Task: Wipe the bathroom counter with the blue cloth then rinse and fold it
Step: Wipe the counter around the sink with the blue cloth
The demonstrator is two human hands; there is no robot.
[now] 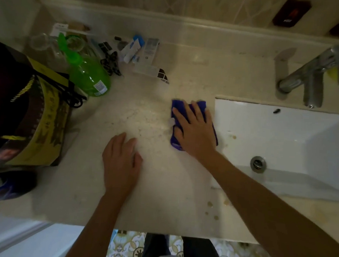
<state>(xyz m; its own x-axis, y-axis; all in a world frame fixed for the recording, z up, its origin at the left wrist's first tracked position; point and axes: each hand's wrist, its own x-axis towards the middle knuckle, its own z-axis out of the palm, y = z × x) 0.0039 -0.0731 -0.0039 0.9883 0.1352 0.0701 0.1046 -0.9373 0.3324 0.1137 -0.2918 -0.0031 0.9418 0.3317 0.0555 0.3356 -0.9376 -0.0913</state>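
nearest: patterned floor tiles [127, 248] show below the front edge of the pale stone counter [160, 206]. the counter runs left to right, with a raised backsplash ledge [170, 20] against the tiled wall at the far side. a few brownish droplets sit near the front right of the counter.

left hand [120, 163] lies flat on bare counter, fingers straight and close together, holding nothing. bare counter lies around it and out to the front edge.

right hand [194, 131] presses palm-down on the blue cloth [202, 108], fingers spread and straight over it, not curled round it. the cloth lies flat on the counter just beside the left rim of the white sink [282, 134], apart from the left hand. its long axis runs near to far, tilted slightly; its far end points toward the backsplash.

sink is sunk into the right side of the counter, drain [258, 164] toward its near side. chrome faucet [309, 74] stands behind it.

left side is crowded: a yellow and black bag [45, 121] and a green bottle [87, 73] beyond it. at the far left rear, toothpaste tubes [133, 49] and small clutter lie against the ledge.
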